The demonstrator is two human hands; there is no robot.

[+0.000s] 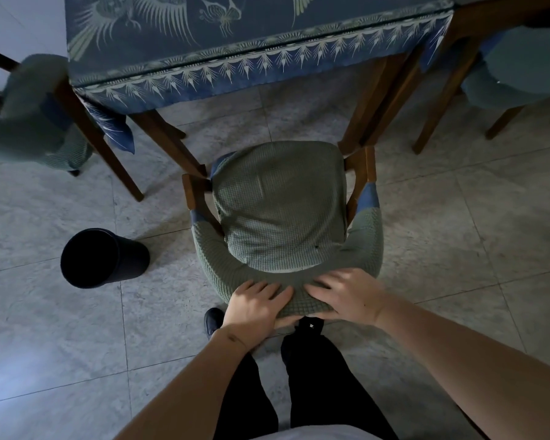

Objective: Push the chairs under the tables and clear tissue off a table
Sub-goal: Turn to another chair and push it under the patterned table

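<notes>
The green knitted wooden armchair stands out from the blue-clothed wooden bench; the left hand curls its fingers round the back, the right hand lays fingers flat there, so push slowly, straight between the legs.

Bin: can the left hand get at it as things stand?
Probably yes: only bare floor lies between the left hand and the bin. It would have to let go of the chair and drop lower.
</notes>
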